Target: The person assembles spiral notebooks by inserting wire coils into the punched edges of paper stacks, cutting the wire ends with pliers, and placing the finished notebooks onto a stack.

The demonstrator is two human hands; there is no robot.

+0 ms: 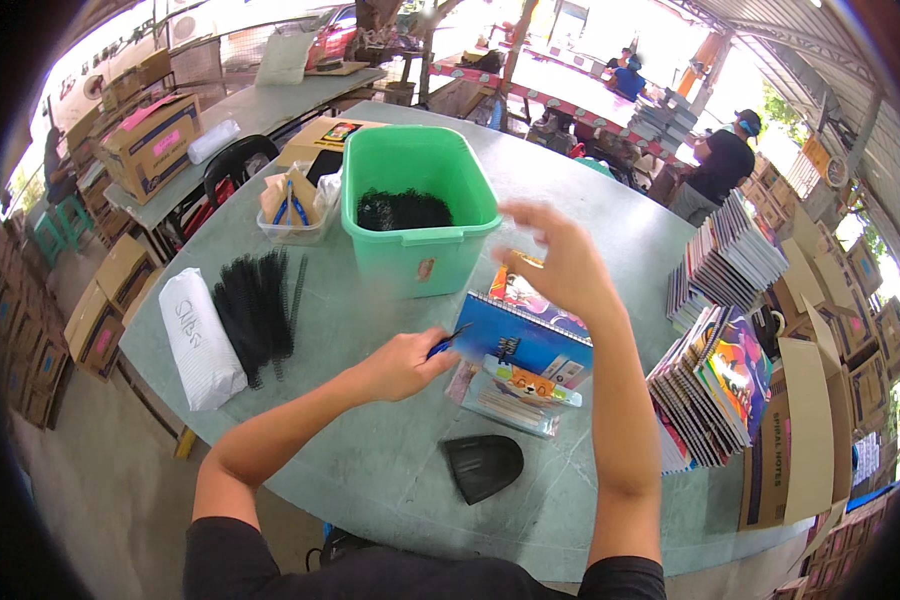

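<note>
My left hand is closed around blue-handled pliers, whose dark tips point to the left end of a blue notebook. The notebook has a dark spiral along its upper edge and rests on other colourful notebooks. Above its right part, my right hand is raised, slightly blurred, with fingers apart and nothing visible in them. Close behind that hand stands a green plastic tub holding a heap of black spiral pieces. A black curved holder lies nearer me.
Loose black spiral coils lie beside a white wrapped packet at left. A clear container with tools sits left of the tub. Stacked spiral notebooks and open cardboard boxes line the right. A person sits farther back.
</note>
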